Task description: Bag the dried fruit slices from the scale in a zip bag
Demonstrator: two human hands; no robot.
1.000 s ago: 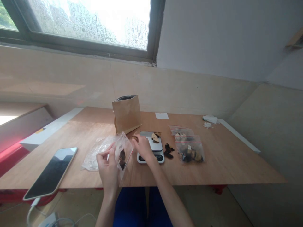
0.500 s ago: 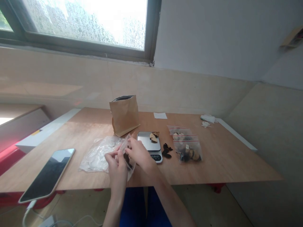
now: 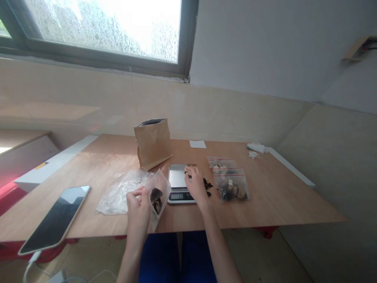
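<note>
My left hand (image 3: 138, 202) pinches the edge of a clear zip bag (image 3: 161, 184). Dark, curled dried pieces (image 3: 156, 199) lie inside that bag. Over at the kitchen scale (image 3: 176, 177), my right hand (image 3: 194, 184) has its fingers bent down around pale dried slices (image 3: 187, 169) on the metal plate. These fingers partly cover the slices. Some black dried pieces (image 3: 207, 183) rest on the table just right of the scale, partly behind my right hand. A crumpled clear plastic bag (image 3: 114, 196) lies left of my left hand.
A brown paper pouch (image 3: 153, 144) stands with its top open behind the scale. Two filled zip bags (image 3: 231, 184) lie to the right. A phone (image 3: 55, 220) with a cable is at the left. White paper (image 3: 197, 144) and crumpled white scraps (image 3: 255, 148) sit near the wall.
My right hand has left the zip bag and moved right onto the scale, at the pale slices. My left hand still holds the bag, now a little further left, its dark contents more visible.
</note>
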